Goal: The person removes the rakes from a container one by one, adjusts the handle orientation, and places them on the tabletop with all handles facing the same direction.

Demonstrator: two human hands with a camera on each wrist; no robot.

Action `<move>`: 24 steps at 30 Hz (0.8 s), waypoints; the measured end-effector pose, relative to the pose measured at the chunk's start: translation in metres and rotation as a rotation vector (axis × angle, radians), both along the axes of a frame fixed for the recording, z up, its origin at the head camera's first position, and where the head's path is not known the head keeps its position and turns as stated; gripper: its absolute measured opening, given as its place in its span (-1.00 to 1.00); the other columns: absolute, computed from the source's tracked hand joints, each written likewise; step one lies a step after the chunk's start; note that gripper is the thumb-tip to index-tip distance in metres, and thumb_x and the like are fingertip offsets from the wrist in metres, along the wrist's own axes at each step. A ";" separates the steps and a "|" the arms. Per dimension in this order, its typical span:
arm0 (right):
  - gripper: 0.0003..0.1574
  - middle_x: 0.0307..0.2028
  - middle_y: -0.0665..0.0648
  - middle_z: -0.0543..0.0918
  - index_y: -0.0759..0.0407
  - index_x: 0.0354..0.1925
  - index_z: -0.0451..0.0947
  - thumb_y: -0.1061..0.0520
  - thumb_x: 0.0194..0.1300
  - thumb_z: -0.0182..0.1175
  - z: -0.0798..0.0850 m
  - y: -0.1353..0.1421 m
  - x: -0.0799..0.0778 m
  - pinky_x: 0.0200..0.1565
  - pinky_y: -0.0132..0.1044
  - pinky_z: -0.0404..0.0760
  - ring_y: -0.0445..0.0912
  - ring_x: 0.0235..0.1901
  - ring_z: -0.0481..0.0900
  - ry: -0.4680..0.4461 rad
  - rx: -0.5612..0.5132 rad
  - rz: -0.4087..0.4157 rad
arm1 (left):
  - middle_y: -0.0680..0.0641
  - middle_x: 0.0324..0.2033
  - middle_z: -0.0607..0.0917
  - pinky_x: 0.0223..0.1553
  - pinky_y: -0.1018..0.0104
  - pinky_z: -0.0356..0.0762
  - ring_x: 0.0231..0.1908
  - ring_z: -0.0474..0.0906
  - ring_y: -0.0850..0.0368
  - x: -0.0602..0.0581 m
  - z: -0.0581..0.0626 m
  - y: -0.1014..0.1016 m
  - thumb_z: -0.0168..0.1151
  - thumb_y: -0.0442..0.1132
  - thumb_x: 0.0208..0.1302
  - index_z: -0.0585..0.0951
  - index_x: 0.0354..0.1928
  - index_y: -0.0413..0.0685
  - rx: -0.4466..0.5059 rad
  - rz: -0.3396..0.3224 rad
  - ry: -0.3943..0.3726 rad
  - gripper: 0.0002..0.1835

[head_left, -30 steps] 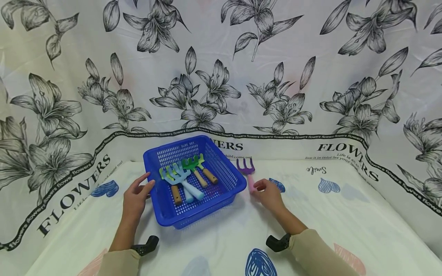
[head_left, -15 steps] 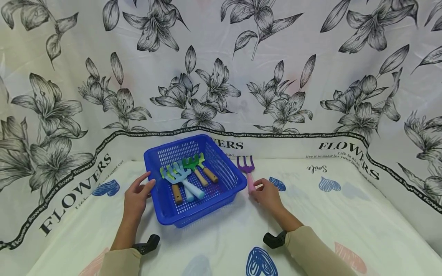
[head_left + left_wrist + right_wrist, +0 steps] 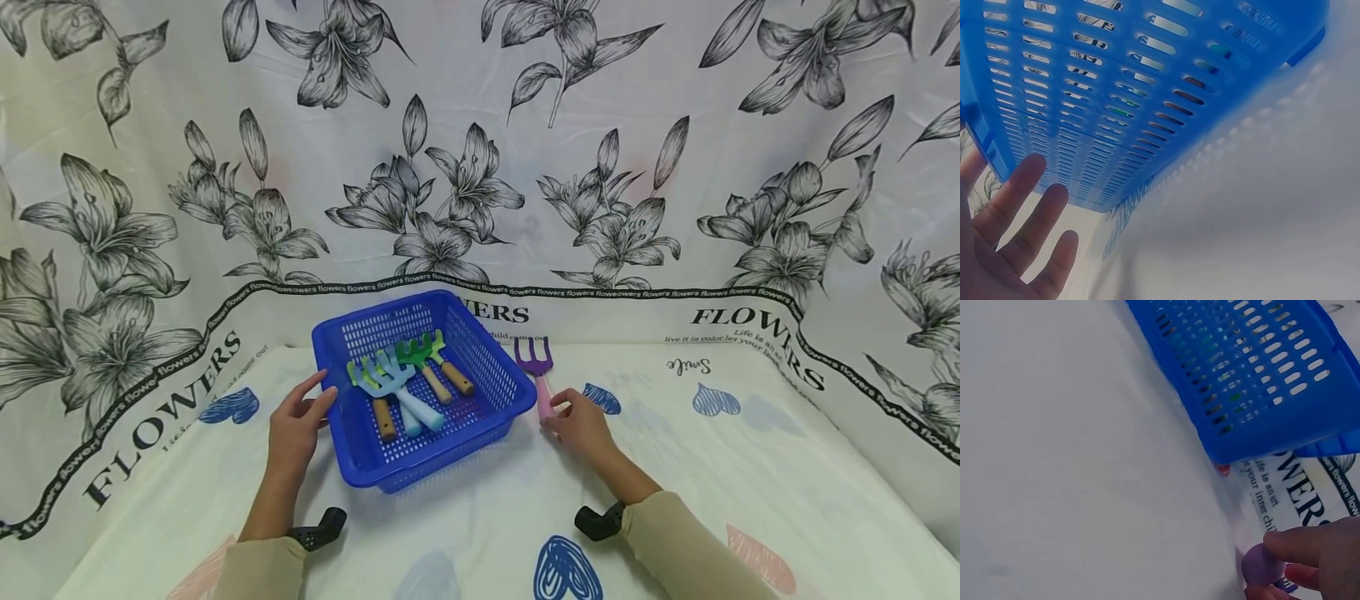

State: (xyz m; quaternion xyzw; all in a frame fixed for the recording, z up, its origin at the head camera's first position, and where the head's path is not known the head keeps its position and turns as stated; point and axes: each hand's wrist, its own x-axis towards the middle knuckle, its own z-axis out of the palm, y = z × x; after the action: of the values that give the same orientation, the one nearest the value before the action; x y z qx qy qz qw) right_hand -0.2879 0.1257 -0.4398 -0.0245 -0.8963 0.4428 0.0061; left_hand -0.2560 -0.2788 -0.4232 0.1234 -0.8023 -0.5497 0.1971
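Note:
My right hand point(image 3: 583, 425) pinches the pink handle of a purple hand rake point(image 3: 534, 365) between thumb and fingers, just right of a blue plastic basket point(image 3: 450, 467). The rake's tines point away from me. In the right wrist view only the rounded handle end point(image 3: 1261, 565) shows clearly at the fingertips. My left hand point(image 3: 296, 425) touches the basket's left rim, with thumb and index finger right at it. Below the rim, in the left wrist view, the other fingers point(image 3: 1054, 209) are spread fairly straight. Inside the basket lie several small hand rakes, among them a light blue one point(image 3: 386, 382) and a green one point(image 3: 412, 354).
A white cloth with printed hearts point(image 3: 716, 400) covers the surface beneath the basket. Behind it hangs a flower-printed curtain point(image 3: 465, 167) with a black lettered band. Black wrist mounts point(image 3: 318, 531) sit at both cuffs.
The purple rake's tines have shifted slightly away from me, with the right hand still pinching its handle. Left hand and basket stay nearly in place.

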 end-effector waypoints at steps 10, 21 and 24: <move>-0.57 -0.43 0.13 0.56 0.21 -0.05 0.51 0.14 0.15 0.42 0.000 0.000 -0.001 -0.48 -0.32 0.54 -0.05 -0.50 0.51 -0.009 -0.008 0.014 | -0.16 0.03 0.63 -0.19 0.58 0.52 -0.13 0.61 0.15 0.000 -0.001 -0.002 0.15 0.23 0.31 0.41 0.37 0.26 0.000 -0.002 0.000 -0.38; -0.61 -0.47 0.12 0.55 0.22 -0.05 0.56 0.09 0.18 0.37 0.018 0.006 0.001 -0.52 -0.29 0.47 -0.07 -0.56 0.51 0.089 -0.016 -0.036 | -0.18 0.01 0.64 -0.25 0.62 0.50 -0.23 0.59 0.30 -0.002 -0.002 -0.002 0.16 0.19 0.33 0.43 0.36 0.24 -0.006 -0.005 0.018 -0.40; -0.62 -0.46 0.14 0.56 0.25 -0.05 0.57 0.10 0.21 0.34 0.028 0.006 0.001 -0.53 -0.29 0.49 -0.07 -0.56 0.56 0.151 -0.056 -0.057 | -0.19 0.01 0.64 -0.24 0.61 0.50 -0.24 0.58 0.31 -0.002 -0.002 -0.003 0.16 0.20 0.32 0.43 0.36 0.24 -0.007 -0.005 0.017 -0.40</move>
State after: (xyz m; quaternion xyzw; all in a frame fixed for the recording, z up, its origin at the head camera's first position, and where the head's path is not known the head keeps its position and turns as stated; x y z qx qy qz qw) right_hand -0.2874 0.1317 -0.4120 -0.0168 -0.8795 0.4679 0.0856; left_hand -0.2577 -0.2813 -0.4252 0.1159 -0.8029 -0.5484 0.2030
